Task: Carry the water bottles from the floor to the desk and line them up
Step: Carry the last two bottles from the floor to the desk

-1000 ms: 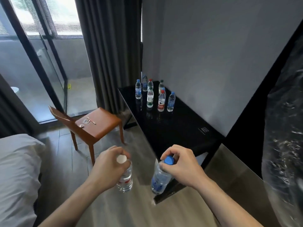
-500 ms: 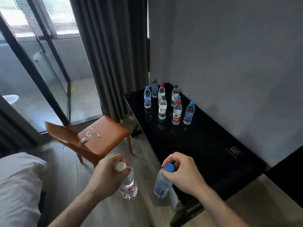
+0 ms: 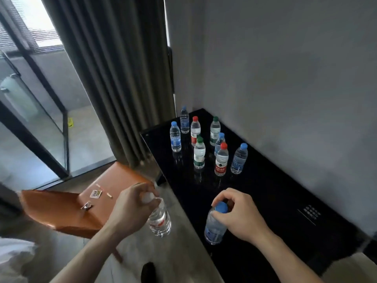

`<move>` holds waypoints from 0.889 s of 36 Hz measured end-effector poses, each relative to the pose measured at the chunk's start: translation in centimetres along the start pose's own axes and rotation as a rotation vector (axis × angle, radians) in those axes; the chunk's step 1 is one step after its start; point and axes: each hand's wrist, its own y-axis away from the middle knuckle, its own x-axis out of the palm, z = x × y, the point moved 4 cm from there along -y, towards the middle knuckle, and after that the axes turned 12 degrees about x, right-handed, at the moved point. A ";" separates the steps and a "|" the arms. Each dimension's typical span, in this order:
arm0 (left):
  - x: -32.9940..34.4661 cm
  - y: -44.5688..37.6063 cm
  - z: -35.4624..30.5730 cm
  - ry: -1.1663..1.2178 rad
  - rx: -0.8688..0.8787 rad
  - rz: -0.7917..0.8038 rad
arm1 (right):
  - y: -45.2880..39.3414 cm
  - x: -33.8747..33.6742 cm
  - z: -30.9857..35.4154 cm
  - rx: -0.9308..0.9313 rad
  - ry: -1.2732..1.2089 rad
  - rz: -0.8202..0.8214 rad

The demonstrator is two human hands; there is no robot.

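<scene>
Bottles number ten in all: eight stand upright on the black worktop (image 3: 265, 190) and two hang from the person's hands. Of the eight, four carry blue caps, two red and two green. The blue-capped ones are at the far corner (image 3: 184, 120), the left edge (image 3: 175, 137), the middle behind a red cap (image 3: 220, 140) and the right (image 3: 239, 159). The red-capped bottles (image 3: 195, 129) (image 3: 221, 160) and green-capped bottles (image 3: 215, 131) (image 3: 199, 153) stand among them in a loose cluster, not a straight row. The left hand (image 3: 132, 209) grips a white-capped bottle (image 3: 160, 220) by its neck, above the floor just beside the worktop's edge. The right hand (image 3: 238, 215) pinches a blue-capped bottle (image 3: 215, 227) round its cap, above the near part of the worktop. An orange chair (image 3: 61, 209) stands to the left with three small scraps on its seat.
</scene>
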 end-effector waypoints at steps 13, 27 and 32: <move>3.1 -18.2 7.4 0.034 0.130 0.253 | -11.9 1.4 0.0 0.227 -0.022 -0.184; 6.3 -33.8 12.8 0.045 0.272 0.553 | -21.4 4.2 2.2 0.435 -0.061 -0.372; 8.0 -36.0 13.3 0.007 0.271 0.629 | -22.8 4.0 1.9 0.464 -0.052 -0.392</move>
